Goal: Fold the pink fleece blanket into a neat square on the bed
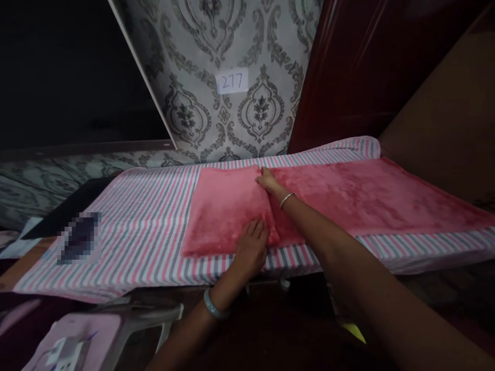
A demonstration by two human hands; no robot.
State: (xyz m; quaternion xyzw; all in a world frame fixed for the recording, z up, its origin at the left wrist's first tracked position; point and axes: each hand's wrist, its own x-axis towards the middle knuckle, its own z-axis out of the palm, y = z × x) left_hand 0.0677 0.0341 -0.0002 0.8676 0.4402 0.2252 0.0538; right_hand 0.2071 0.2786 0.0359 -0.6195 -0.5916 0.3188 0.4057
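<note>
A pink plush cloth (pixel 359 193) lies along a board covered in a pink, grey and white striped sheet (pixel 147 226). Its left end is folded over into a square flap (pixel 226 208). My left hand (pixel 252 246) rests flat on the near edge of that flap, fingers spread. My right hand (pixel 267 181) presses on the far edge of the fold, fingers together on the fabric. Each wrist wears a bangle.
A grey patterned wall panel with a label reading 217 (pixel 231 81) stands behind the board. A dark red surface (pixel 356 67) is at the right. A dark flat object (pixel 65 208) lies at the left end. A pale stool (pixel 127 322) with a pink item stands below left.
</note>
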